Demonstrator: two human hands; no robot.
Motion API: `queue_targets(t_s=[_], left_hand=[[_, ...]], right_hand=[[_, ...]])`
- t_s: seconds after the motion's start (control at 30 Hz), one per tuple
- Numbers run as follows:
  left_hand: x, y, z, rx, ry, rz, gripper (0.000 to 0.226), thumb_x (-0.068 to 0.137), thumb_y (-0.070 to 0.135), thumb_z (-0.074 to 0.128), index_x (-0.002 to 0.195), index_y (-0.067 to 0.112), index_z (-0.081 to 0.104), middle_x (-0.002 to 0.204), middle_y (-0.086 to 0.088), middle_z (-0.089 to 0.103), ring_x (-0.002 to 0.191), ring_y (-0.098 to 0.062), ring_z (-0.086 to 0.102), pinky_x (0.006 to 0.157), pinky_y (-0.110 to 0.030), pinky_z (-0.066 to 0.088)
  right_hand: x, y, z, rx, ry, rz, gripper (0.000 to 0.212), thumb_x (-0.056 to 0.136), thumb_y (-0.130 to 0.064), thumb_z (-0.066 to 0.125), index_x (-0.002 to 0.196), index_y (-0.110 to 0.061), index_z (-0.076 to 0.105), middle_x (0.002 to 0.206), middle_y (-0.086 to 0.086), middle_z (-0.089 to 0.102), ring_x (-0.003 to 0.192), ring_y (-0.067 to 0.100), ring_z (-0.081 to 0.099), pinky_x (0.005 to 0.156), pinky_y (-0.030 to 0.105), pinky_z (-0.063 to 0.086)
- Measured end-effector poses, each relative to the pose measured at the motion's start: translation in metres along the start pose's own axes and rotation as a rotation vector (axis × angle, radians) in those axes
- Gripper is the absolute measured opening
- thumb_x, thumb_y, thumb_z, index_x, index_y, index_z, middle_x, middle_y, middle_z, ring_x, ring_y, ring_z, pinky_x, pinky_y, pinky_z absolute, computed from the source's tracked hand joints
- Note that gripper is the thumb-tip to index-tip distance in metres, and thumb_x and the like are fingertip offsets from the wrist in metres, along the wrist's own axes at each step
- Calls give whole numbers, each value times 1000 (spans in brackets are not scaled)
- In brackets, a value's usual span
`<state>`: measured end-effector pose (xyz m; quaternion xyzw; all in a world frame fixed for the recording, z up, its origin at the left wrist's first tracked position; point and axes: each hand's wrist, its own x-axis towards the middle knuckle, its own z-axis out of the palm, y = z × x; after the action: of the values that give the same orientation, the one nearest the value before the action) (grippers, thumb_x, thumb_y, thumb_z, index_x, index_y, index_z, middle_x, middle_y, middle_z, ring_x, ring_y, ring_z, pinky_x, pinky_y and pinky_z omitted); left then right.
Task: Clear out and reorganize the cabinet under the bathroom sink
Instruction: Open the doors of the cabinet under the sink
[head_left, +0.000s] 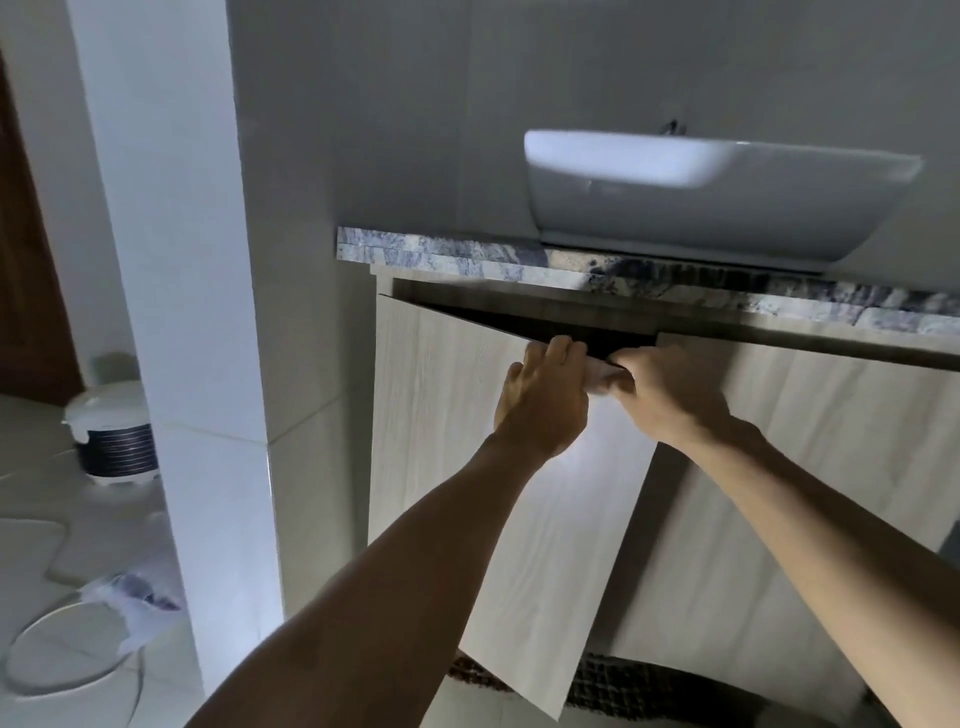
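A pale wood-grain cabinet sits under a marble countertop (467, 260) that bears a white basin (701, 208). The left cabinet door (457, 441) is swung partly outward, with a dark gap showing behind its top edge. My left hand (545, 400) grips the top right corner of that door, fingers curled over its edge. My right hand (670, 395) is right beside it, fingers hooked over the same top edge where the two doors meet. The right door (805, 441) looks close to flush. The cabinet's inside is hidden.
A white tiled column (171, 312) stands just left of the cabinet. On the floor at far left are a small lidded bin (111, 431), a crumpled plastic wrapper (130, 597) and a pale mat (31, 545). A dark woven mat (613, 680) lies below the doors.
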<state>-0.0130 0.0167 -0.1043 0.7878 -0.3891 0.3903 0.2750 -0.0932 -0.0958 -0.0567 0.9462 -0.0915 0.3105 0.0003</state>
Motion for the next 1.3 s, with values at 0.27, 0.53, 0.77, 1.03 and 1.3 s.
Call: queue_targets(t_s=[0.27,0.53,0.77,1.03,1.3], left_hand=[[-51,0,-20,-210,-51,-242,75,91,35,57,151,11,18,160,-13,13,140,-31,34,107,-38,38],[-122,20,-41,-229,-230,-196,115,75,68,61,153,16,-6,161,-6,-10,149,-25,-7,118,-43,11],[-135,-15,-81,-266,-62,-250,99,77,50,52,152,6,5,162,-8,5,150,-22,3,119,-44,23],[-165,-67,-158,-435,-73,-265,83,80,38,54,151,24,13,149,5,37,127,-14,47,93,-32,52],[-193,-108,-208,-411,-11,-528,25,87,12,56,111,17,52,61,12,47,50,0,50,48,-12,37]], right_hand=[[-27,-16,-10,181,29,-48,20,88,-31,64,89,-13,72,77,0,69,61,11,57,48,13,30],[-43,-77,-19,244,200,-168,27,86,-28,55,71,-7,65,62,7,65,56,20,62,54,35,54],[-32,-154,-25,180,207,-140,25,86,-32,54,77,-10,63,73,7,61,67,28,61,61,28,46],[-47,-224,-42,479,-94,-293,43,86,-41,57,61,-7,49,52,5,47,48,19,46,39,20,32],[-66,-268,-20,617,-262,-428,40,88,-57,48,109,-25,57,99,1,66,93,17,62,77,33,50]])
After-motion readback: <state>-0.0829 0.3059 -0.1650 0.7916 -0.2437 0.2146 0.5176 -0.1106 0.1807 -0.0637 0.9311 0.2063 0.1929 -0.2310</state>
